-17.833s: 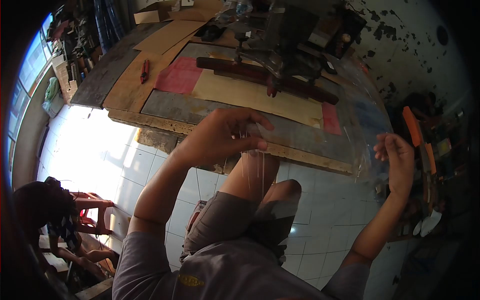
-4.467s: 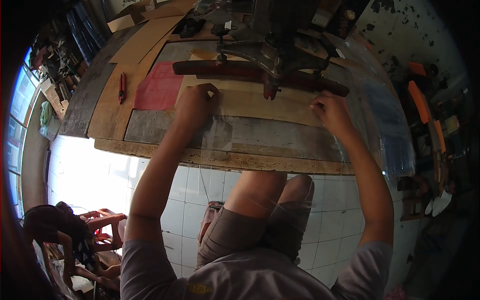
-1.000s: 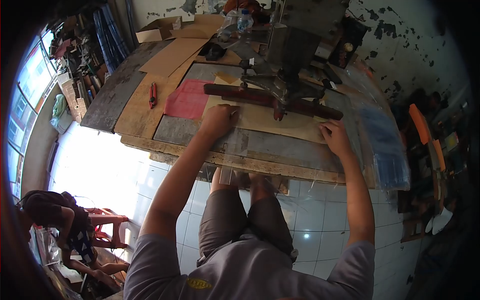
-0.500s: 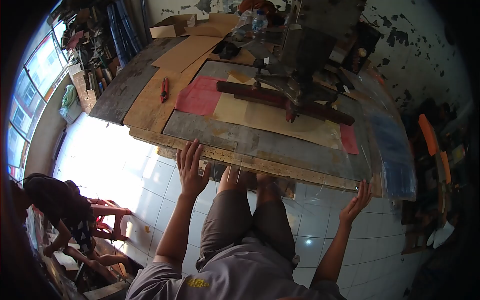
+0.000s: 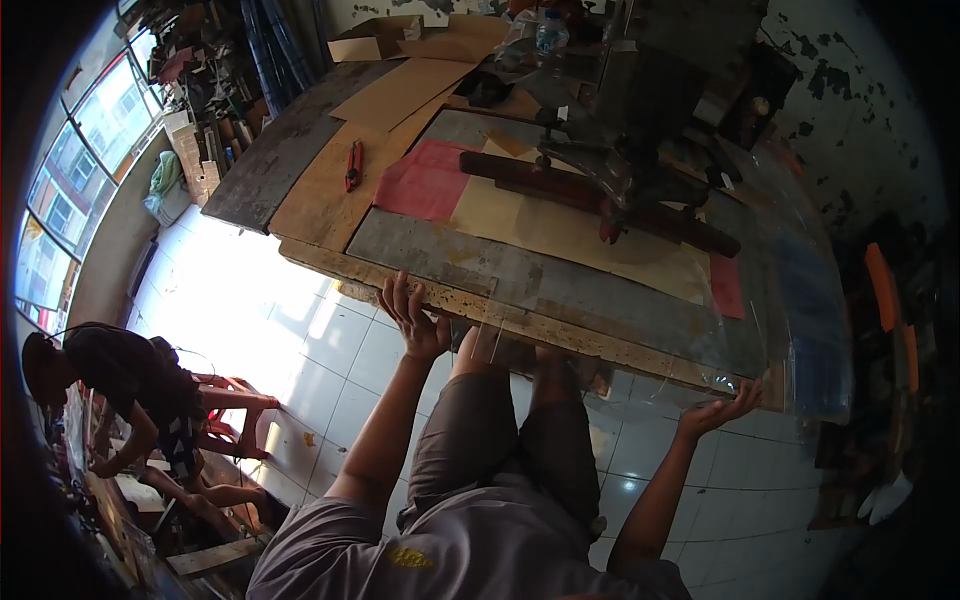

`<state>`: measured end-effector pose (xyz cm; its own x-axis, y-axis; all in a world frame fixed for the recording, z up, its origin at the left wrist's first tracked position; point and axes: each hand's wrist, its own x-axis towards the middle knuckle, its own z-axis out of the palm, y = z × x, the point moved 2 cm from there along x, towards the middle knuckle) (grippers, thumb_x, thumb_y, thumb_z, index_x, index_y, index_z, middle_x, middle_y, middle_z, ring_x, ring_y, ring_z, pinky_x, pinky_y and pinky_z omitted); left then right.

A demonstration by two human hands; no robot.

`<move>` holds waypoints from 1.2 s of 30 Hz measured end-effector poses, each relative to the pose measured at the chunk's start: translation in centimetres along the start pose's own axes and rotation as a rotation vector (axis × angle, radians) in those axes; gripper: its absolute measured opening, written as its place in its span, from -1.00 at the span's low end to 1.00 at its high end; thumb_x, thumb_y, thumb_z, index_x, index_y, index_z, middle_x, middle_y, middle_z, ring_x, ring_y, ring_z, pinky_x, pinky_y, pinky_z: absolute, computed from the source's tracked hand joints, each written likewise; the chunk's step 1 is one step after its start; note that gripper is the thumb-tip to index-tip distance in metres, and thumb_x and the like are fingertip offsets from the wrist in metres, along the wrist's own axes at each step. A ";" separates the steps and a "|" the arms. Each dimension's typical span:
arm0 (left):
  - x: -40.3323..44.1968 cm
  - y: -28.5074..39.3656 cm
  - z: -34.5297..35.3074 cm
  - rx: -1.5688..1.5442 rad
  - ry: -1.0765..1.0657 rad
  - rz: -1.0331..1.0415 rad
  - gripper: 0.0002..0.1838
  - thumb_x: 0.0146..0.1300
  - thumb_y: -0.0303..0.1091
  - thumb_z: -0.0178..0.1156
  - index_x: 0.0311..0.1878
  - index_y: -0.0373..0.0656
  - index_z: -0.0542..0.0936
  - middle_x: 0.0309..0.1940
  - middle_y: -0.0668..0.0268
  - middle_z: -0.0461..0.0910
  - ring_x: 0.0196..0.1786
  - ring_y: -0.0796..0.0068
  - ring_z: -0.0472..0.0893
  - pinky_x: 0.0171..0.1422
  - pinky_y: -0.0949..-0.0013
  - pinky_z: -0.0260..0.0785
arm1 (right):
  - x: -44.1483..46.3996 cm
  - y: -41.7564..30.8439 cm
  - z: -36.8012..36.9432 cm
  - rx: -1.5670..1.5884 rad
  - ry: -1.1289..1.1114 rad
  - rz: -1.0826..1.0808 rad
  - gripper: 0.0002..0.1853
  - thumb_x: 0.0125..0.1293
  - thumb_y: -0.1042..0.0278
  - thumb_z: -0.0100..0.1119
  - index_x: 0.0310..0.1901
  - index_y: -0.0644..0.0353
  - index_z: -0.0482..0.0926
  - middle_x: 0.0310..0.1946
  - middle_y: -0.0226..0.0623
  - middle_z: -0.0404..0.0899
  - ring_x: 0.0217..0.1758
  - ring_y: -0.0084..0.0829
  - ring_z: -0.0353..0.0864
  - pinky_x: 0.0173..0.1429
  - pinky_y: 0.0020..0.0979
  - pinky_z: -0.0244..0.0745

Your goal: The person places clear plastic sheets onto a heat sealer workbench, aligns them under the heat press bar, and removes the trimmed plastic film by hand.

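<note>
Along the front edge of the worktable (image 5: 560,333), my left hand (image 5: 415,322) rests with its fingers spread against the edge. My right hand (image 5: 722,408) is at the front right corner, its fingers stretched out and touching the edge from below. Between them, a clear plastic sheet (image 5: 640,345) shows by its glints and partly overhangs the front; whether my fingers touch it is hard to make out. Behind it, a cream sheet (image 5: 560,232) and a red sheet (image 5: 425,180) lie on a grey board (image 5: 430,250), beneath a machine's dark red bar (image 5: 600,200).
A red cutter (image 5: 354,166) and cardboard (image 5: 400,93) lie on the left of the table. A water bottle (image 5: 551,35) stands at the back. Clear plastic (image 5: 815,350) covers the right end. At lower left, another person (image 5: 120,370) bends beside a red stool (image 5: 235,395).
The view has shifted, so the table appears farther right. My right hand has turned so that its palm faces more upward. My left hand stays at the front edge.
</note>
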<state>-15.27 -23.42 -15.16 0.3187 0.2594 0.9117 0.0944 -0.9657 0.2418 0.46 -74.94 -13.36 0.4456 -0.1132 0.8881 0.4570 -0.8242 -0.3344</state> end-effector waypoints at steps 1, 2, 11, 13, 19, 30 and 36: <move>-0.1 -0.1 -0.1 0.007 -0.011 0.011 -0.38 0.41 0.00 -0.03 0.41 -0.16 0.27 0.51 -0.19 0.18 0.56 -0.39 0.09 0.60 -0.42 -0.19 | 0.0 0.0 0.0 -0.003 0.001 0.007 -0.30 0.66 -0.18 -0.56 0.41 0.27 0.30 0.57 -0.02 0.16 0.70 0.18 -0.11 0.65 0.30 -0.16; -0.2 -0.2 -0.1 0.010 -0.020 0.014 -0.37 0.41 0.01 -0.02 0.42 -0.16 0.26 0.51 -0.19 0.17 0.56 -0.39 0.08 0.59 -0.42 -0.18 | 0.0 -0.1 0.0 -0.007 0.002 0.015 -0.29 0.65 -0.20 -0.56 0.40 0.27 0.30 0.57 -0.02 0.16 0.70 0.18 -0.11 0.65 0.30 -0.16; -0.5 -0.1 0.2 0.033 -0.015 0.006 -0.31 0.39 0.00 0.06 0.46 -0.15 0.20 0.51 -0.19 0.15 0.56 -0.40 0.08 0.58 -0.45 -0.14 | 0.1 -0.6 0.2 0.021 0.022 0.050 -0.25 0.64 -0.27 -0.58 0.38 0.24 0.33 0.57 -0.02 0.17 0.71 0.14 -0.11 0.65 0.29 -0.16; -0.6 -0.1 0.3 0.040 -0.013 0.004 -0.30 0.38 -0.01 0.08 0.46 -0.15 0.18 0.51 -0.19 0.15 0.56 -0.40 0.09 0.58 -0.45 -0.14 | 0.0 -0.6 0.0 0.023 0.012 0.059 -0.25 0.64 -0.28 -0.58 0.38 0.25 0.33 0.57 -0.02 0.18 0.71 0.14 -0.11 0.65 0.29 -0.16; -0.5 -0.2 0.4 0.056 0.000 0.012 -0.28 0.35 -0.03 0.14 0.46 -0.14 0.18 0.51 -0.19 0.15 0.55 -0.39 0.10 0.57 -0.47 -0.13 | 0.1 -0.7 -0.3 0.028 -0.016 0.070 -0.23 0.64 -0.28 -0.58 0.38 0.28 0.33 0.57 -0.02 0.18 0.71 0.15 -0.10 0.65 0.27 -0.15; -0.4 0.1 0.4 0.080 0.004 -0.001 -0.26 0.25 -0.16 0.25 0.43 -0.14 0.20 0.49 -0.17 0.16 0.54 -0.40 0.11 0.56 -0.47 -0.08 | 0.1 -0.9 -0.2 0.003 -0.002 0.064 -0.25 0.65 -0.24 -0.56 0.36 0.30 0.35 0.56 -0.03 0.18 0.70 0.14 -0.07 0.65 0.26 -0.11; -0.4 0.1 0.5 0.081 0.002 -0.011 -0.21 0.14 -0.29 0.32 0.42 -0.12 0.20 0.49 -0.16 0.17 0.54 -0.38 0.12 0.56 -0.46 -0.08 | 0.2 -1.0 -0.3 -0.011 -0.005 0.076 -0.26 0.65 -0.24 -0.53 0.35 0.32 0.36 0.55 -0.03 0.21 0.70 0.14 -0.06 0.65 0.26 -0.09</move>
<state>-14.91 -23.60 -15.70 0.3156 0.2700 0.9097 0.1741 -0.9589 0.2242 -0.10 -74.30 -12.77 0.4823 -0.1726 0.8588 0.4138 -0.8192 -0.3970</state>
